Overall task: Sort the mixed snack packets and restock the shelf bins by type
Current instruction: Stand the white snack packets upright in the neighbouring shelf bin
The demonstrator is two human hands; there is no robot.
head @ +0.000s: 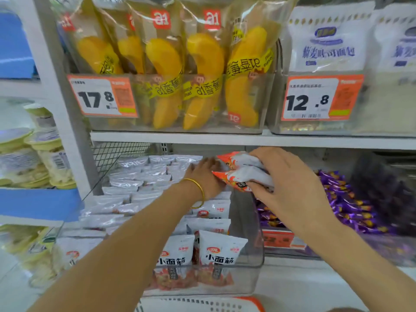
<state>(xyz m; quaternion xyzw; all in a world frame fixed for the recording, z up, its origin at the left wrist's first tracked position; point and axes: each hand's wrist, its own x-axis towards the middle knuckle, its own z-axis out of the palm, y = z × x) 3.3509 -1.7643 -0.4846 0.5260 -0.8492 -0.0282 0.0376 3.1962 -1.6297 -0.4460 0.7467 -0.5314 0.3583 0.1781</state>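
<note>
Several orange-and-white snack packets (243,174) are clasped in the right grip (290,183) above the back of the clear bin (254,266), the left grip (202,176) lying flat-fingered beside them; mid-restock, they likely need slotting in next.

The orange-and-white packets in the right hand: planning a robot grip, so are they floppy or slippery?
Probably floppy: the orange-and-white packets crumple where the right hand holds them. Likely light, since one hand holds several. Glossy film may slip.
</note>
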